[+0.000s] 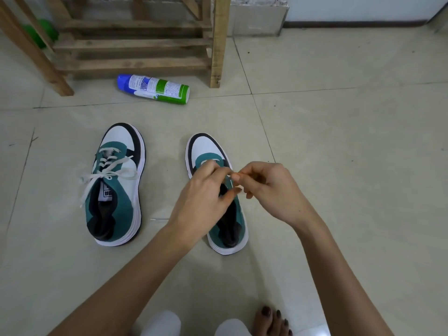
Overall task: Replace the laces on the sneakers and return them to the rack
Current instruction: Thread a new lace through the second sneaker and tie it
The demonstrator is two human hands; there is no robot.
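Observation:
Two teal, white and black sneakers stand on the tiled floor, toes pointing away from me. The left sneaker (116, 187) carries a white lace tied loosely, its ends spread out to the left. Over the tongue of the right sneaker (206, 151) my left hand (201, 202) and my right hand (269, 190) meet, each pinching a part of the white lace (229, 177) between fingertips. Most of that lace is hidden by my fingers. A short white lace end (158, 219) lies on the floor between the shoes.
A wooden slatted shoe rack (135, 44) stands at the back left. In front of it lies a spray can (154, 88) with a blue cap and a green band. A green object (46, 32) sits behind the rack's left leg. My bare foot (271, 321) shows at the bottom edge.

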